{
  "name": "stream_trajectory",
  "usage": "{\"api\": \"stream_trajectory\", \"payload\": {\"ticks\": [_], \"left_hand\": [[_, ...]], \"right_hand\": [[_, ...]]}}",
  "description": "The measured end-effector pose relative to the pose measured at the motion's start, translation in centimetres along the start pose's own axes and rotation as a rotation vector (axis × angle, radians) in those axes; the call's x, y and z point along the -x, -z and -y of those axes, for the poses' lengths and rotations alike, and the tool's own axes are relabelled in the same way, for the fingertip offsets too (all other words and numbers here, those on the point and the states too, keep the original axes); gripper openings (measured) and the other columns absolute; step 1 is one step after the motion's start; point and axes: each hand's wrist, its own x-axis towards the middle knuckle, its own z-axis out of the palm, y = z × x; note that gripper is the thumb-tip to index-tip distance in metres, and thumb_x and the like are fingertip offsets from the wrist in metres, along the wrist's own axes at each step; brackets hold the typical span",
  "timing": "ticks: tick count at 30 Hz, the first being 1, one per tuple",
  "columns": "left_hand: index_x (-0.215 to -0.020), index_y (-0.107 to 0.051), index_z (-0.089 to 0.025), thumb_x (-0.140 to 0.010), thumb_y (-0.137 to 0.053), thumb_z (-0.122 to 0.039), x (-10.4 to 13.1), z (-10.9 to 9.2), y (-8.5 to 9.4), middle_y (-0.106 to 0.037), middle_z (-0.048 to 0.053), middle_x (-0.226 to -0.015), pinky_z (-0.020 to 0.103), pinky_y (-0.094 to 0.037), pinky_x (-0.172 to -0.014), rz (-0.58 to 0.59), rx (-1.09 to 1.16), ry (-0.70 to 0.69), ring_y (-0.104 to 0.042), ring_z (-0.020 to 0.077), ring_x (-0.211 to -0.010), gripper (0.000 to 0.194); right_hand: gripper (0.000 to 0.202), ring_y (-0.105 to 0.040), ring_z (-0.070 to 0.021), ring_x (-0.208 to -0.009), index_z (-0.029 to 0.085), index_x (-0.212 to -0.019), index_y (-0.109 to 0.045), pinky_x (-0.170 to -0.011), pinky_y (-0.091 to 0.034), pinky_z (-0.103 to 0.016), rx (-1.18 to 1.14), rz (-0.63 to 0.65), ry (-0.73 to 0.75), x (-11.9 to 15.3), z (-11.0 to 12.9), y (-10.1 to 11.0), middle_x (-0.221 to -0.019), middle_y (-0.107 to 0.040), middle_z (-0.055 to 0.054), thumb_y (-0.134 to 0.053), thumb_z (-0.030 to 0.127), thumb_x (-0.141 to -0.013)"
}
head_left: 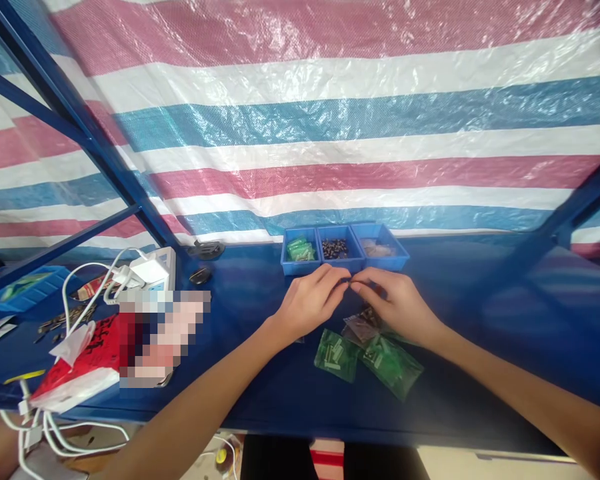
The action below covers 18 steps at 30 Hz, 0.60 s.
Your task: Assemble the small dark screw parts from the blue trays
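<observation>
My left hand [313, 300] and my right hand [397, 303] meet in the middle of the blue table, fingertips pinched together. What sits between them is too small to make out. Just beyond stand three blue bins: the left bin [283, 260] has green packets, the middle bin [344, 265] small dark metal pieces, the right bin [403, 259] clear plastic bags. Below my hands lie a green bag [336, 355] with pale pieces inside, another green bag [395, 367], and a clear bag [363, 328] with brownish contents, partly under my right hand.
To the left are a red and white plastic bag [95, 353], a white power strip [165, 267] with chargers and cables, and a dark mouse-like object [200, 275]. A blue tray [40, 290] stands farther left. Blue frame posts [105, 160] and a striped sheet [330, 133] bound the back.
</observation>
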Motion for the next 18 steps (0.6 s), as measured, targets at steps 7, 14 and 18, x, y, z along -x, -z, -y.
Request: {"api": "stream_trajectory", "payload": {"ticks": [7,14,18], "left_hand": [[-0.114,-0.067,-0.019,-0.106,-0.046,-0.03,0.18,0.39,-0.32,-0.073,0.006,-0.111,0.025,-0.057,-0.082,-0.031,-0.04,-0.103,-0.071,0.0151,-0.095,0.025],[-0.115,-0.069,-0.02,-0.106,-0.047,-0.035,0.06,0.36,-0.38,-0.073,0.005,-0.11,0.027,-0.057,-0.085,-0.062,0.005,-0.038,-0.071,0.0163,-0.096,0.028],[-0.108,-0.07,-0.02,-0.105,-0.049,-0.034,-0.14,0.27,-0.49,-0.072,0.004,-0.103,0.026,-0.055,-0.081,-0.004,0.113,0.043,-0.07,0.016,-0.091,0.025]], "right_hand": [[0.03,-0.063,-0.0202,-0.071,0.022,-0.087,-0.068,-0.063,-0.052,-0.031,-0.178,0.014,-0.132,0.15,0.14,-0.25,-0.079,-0.07,-0.002,-0.054,0.046,-0.099],[0.022,-0.068,-0.0217,-0.081,0.023,-0.102,-0.067,-0.07,-0.055,-0.032,-0.072,-0.051,-0.043,0.13,-0.37,-0.02,-0.091,-0.073,-0.004,-0.052,0.038,-0.101],[0.016,-0.07,-0.0218,-0.085,0.023,-0.107,-0.066,-0.074,-0.056,-0.033,0.066,-0.067,0.132,0.09,-0.84,-0.26,-0.1,-0.074,-0.007,-0.052,0.029,-0.101]]}}
